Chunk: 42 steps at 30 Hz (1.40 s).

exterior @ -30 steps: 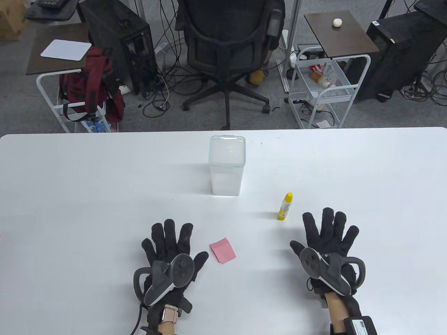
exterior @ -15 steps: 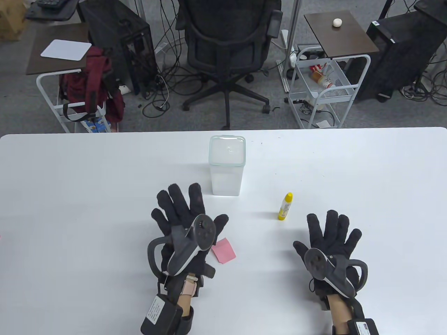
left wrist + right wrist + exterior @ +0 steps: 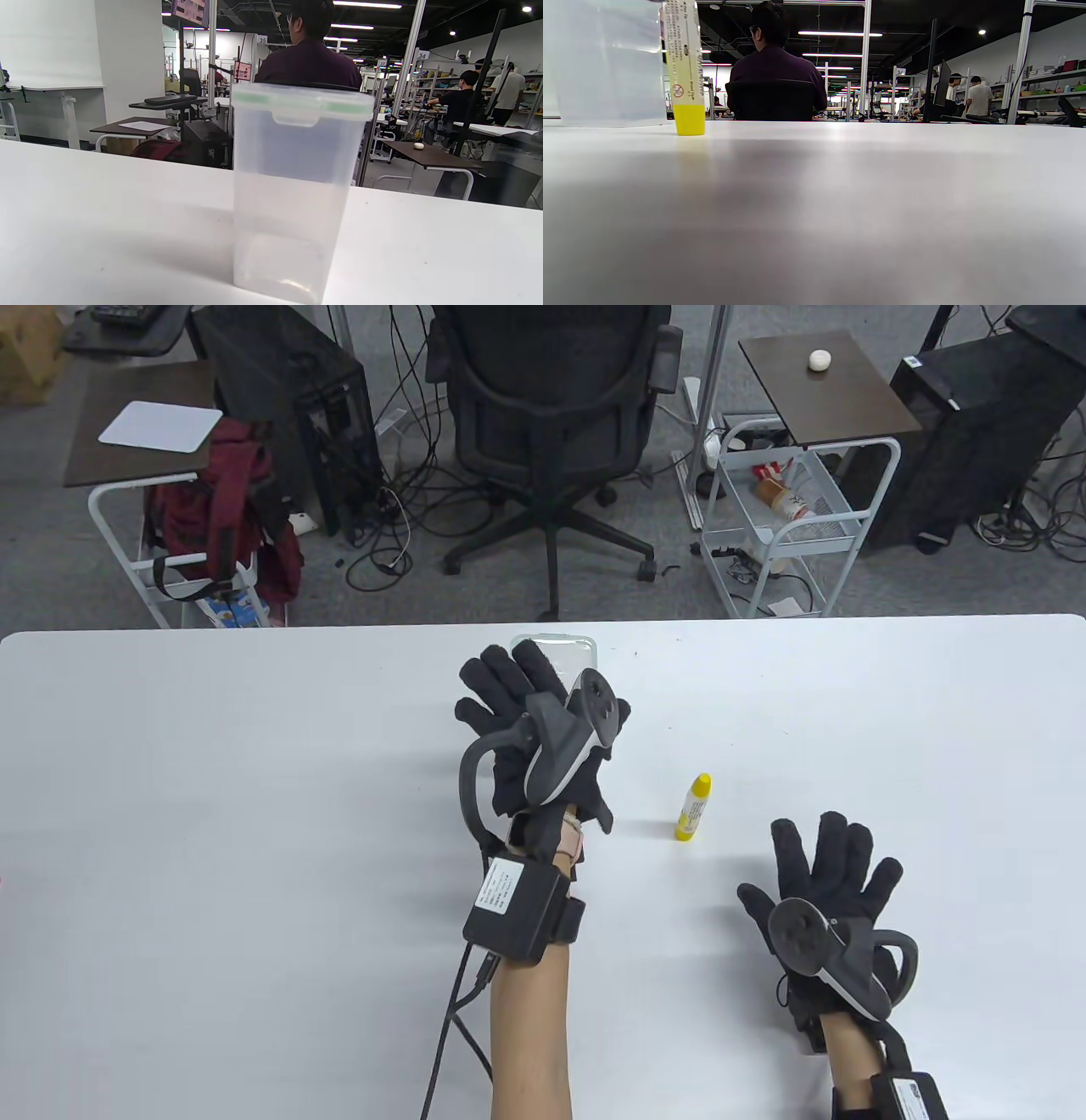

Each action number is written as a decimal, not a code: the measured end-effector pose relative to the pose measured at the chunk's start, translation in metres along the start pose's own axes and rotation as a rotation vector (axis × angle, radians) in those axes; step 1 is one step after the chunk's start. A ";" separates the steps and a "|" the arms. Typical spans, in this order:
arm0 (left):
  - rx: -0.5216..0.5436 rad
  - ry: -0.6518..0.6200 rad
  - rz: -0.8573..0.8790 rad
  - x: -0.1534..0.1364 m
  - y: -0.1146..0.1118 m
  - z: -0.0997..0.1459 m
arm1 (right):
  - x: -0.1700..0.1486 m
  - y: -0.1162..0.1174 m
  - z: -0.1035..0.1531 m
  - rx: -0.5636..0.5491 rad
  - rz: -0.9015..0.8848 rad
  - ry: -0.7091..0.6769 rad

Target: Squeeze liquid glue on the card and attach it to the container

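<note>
Left hand (image 3: 530, 721): raised over the middle of the counter (image 3: 212, 814), fingers spread and open, gripping nothing visible. The tracker on its back and the glove cover most of what lies beneath. In the left wrist view no fingers show at all.

Container (image 3: 297, 190): tall, translucent, lid with green seal and a front clasp, standing upright on the counter. From the table view only a strip of its lid (image 3: 570, 647) shows past the left fingertips; the rest is hidden by the hand. Whether the fingers touch it cannot be told. In the right wrist view only a pale corner of it (image 3: 606, 63) appears, cut off by the top and left edges.

Right hand (image 3: 827, 891): lies flat on the counter near the right front, palm down, fingers splayed open, holding nothing. Its fingers do not appear in its own wrist view.

Glue bottle (image 3: 693, 806): yellow cap and base, pale label, standing upright on the counter between the two hands, apart from both. In the right wrist view its top is cut off by the frame edge (image 3: 685, 76); the label print is too small to read.

Card: not to be made out in any view.

Beyond the counter: black office chair (image 3: 551, 415), red backpack (image 3: 225, 509), white wire cart (image 3: 780, 526).
</note>
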State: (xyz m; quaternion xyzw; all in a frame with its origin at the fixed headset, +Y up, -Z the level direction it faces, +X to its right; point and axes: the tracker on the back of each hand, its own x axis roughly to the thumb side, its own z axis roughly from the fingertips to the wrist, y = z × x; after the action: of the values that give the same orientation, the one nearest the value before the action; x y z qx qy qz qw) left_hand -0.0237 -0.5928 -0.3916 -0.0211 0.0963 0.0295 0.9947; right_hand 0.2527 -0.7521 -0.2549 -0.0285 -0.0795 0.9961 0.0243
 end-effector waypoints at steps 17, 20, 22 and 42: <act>-0.016 0.055 -0.039 0.009 -0.049 -0.049 | -0.010 0.005 -0.011 0.056 0.015 0.015; 0.031 -0.001 -0.022 0.003 -0.049 -0.042 | -0.010 0.005 -0.011 0.050 0.020 0.013; 0.047 -0.049 -0.009 -0.001 -0.047 -0.035 | -0.009 0.005 -0.011 0.046 0.022 0.010; 0.043 -0.327 0.004 -0.016 -0.055 0.039 | 0.019 0.003 0.004 0.012 0.065 -0.071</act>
State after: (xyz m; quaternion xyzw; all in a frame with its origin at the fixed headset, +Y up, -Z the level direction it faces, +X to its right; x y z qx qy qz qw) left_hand -0.0282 -0.6469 -0.3481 0.0057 -0.0662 0.0324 0.9973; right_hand 0.2331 -0.7548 -0.2522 0.0045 -0.0732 0.9972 -0.0107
